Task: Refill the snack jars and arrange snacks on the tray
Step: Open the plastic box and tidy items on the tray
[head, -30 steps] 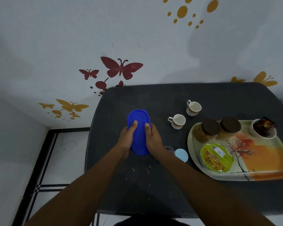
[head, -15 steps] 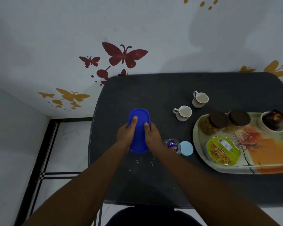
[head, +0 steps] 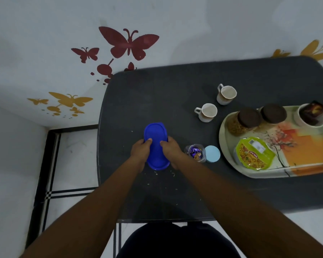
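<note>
On the dark desk [head: 157, 94], both hands [head: 141, 150] [head: 171, 148] gripped the blue oval plastic container [head: 155, 144], thumbs on its lid, likely pressing it shut.

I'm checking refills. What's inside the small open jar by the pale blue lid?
The jar holds purple and orange wrapped sweets, seen through its open mouth. Its lid lies beside it. How full it is cannot be seen; the right forearm covers its near side.
</note>
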Demonstrator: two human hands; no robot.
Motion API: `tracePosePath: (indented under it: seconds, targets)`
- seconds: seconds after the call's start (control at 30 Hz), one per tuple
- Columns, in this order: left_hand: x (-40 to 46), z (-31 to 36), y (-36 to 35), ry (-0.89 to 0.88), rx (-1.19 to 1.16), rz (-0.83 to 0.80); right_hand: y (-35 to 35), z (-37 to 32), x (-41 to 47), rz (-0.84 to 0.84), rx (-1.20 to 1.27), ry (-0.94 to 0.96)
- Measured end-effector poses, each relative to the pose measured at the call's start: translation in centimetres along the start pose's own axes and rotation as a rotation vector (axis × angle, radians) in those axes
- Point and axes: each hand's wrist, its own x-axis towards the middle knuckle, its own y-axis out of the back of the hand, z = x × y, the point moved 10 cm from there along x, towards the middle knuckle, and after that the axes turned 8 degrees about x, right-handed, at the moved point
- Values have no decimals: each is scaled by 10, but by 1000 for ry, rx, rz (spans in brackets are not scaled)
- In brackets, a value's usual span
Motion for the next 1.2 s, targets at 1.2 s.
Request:
tracePosePath:
  seconds: [1.2]
  targets:
    - [-51,27,-148,-547,681,-68,169,7,-2,11,-1148,486]
